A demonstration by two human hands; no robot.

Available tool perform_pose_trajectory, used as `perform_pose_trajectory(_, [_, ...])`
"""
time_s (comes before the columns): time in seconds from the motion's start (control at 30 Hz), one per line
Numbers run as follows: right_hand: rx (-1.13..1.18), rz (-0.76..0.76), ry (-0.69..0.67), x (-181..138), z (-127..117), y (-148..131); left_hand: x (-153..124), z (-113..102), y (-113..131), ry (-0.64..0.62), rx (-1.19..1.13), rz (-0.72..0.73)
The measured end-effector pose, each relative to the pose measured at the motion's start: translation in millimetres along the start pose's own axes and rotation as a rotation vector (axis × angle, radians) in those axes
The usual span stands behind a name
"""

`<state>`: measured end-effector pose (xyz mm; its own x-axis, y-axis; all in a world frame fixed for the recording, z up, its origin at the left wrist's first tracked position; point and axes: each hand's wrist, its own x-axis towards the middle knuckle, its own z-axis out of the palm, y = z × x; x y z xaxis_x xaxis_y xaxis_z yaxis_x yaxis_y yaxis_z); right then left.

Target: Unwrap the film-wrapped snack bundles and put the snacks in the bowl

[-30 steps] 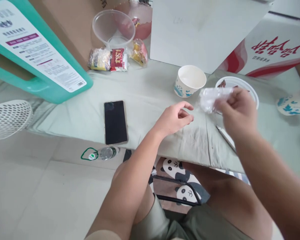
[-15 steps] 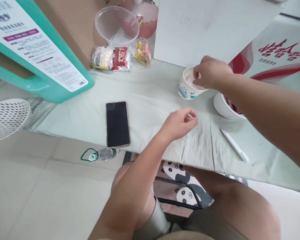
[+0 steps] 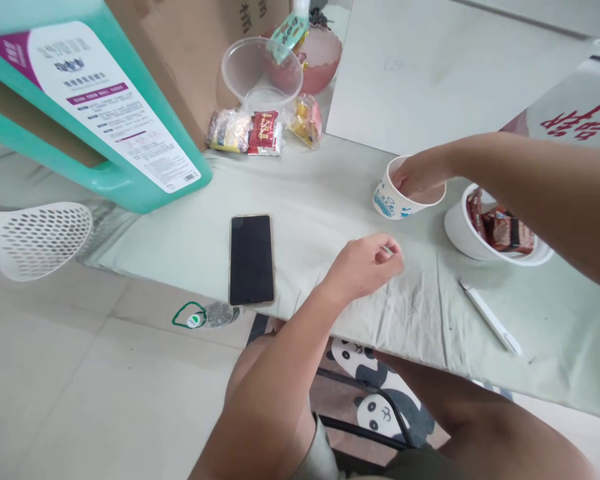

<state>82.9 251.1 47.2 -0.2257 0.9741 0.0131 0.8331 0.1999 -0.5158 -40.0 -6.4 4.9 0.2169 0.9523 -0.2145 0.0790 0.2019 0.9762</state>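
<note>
Here's the paper cup (image 3: 399, 205), standing on the cloth-covered table (image 3: 315, 213) just in front of the tall white panel (image 3: 410, 87) — and the right hand (image 3: 423, 175) is down inside it, reaching over the rim. Its fingertips are hidden by the cup wall, so whether they grip anything I can't tell. That cup looks light and thin-walled, stiff enough at the rolled rim but likely to dent under a hard squeeze; the best hold would be a gentle wrap around the outer side, just under the lip, and it would probably tip easily if knocked. Nearer the person, the left hand (image 3: 367, 268) is loosely curled over the cloth, fingers drawn in toward the thumb; anything inside that curl can't be made out. Beside the cup, a white bowl (image 3: 464, 235) holds reddish-brown packets (image 3: 505, 230), with a white-handled cutter (image 3: 493, 321) lying in front. Farther left — a dark-screened phone (image 3: 253, 260), then the big green jug (image 3: 147, 200).
</note>
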Motion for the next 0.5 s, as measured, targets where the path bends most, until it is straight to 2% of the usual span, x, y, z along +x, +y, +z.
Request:
perform_pose_trajectory(0.07, [-0.419,0.104,-0.376,-4,-11,-29,-1,-1,-1,0.017,-0.03,-0.001])
perform_pose_trajectory(0.1, [-0.586,0.078,-0.482,-8,-13,-45,-1,-2,-1,0.027,-0.048,0.002])
perform_pose_trajectory(0.13, [-0.651,0.009,-0.498,-12,-12,-59,-1,-3,-1,0.037,-0.062,0.007])
perform_pose_trajectory(0.2, [-0.506,-0.144,-0.401,-19,2,-84,-1,-5,-1,0.057,-0.076,0.012])
perform_pose_trajectory(0.27, [-0.304,-0.201,-0.27,-20,27,-100,-2,-7,-2,0.07,-0.086,-0.004])
perform_pose_trajectory(0.33, [-0.218,-0.23,-0.176,-13,58,-111,-3,-9,-1,0.076,-0.092,-0.018])
perform_pose_trajectory(0.43, [-0.178,-0.27,-0.145,7,98,-121,-6,-13,0,0.083,-0.087,-0.003])
perform_pose_trajectory(0.5, [-0.185,-0.271,-0.155,20,114,-125,-8,-16,0,0.082,-0.079,0.008])
